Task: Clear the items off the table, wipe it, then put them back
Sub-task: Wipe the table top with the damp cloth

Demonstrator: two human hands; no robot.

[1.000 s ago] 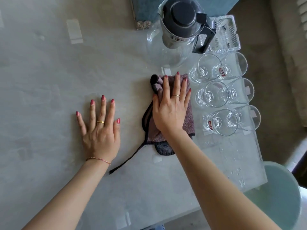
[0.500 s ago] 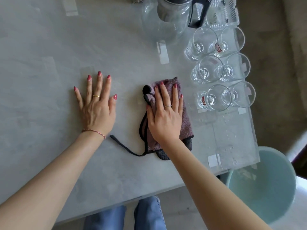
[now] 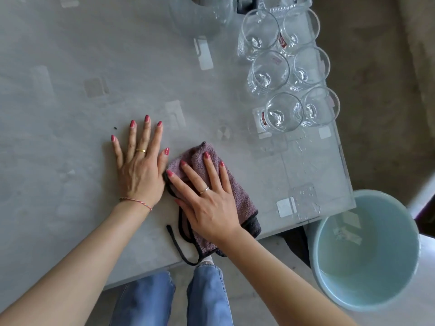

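We look down on the grey table (image 3: 70, 67), which fills most of the view from nine to one o'clock, its near edge running across at six o'clock above our jeans (image 3: 207, 300). At four o'clock, off the table's corner, stands a pale blue bucket (image 3: 329, 290). At twelve o'clock the clear base of a glass jug (image 3: 202, 17) is cut off by the top of the picture. From one to two o'clock six drinking glasses (image 3: 270, 69) stand in pairs along the right edge. Near the centre our right hand (image 3: 207, 201) lies flat, fingers spread, pressing a mauve cloth (image 3: 240, 198) with a dark border onto the tabletop by the near edge; the cloth's black loop (image 3: 179, 245) trails toward six o'clock. Just beside it at nine o'clock, our left hand (image 3: 138, 165) rests palm down on the bare table, fingers spread
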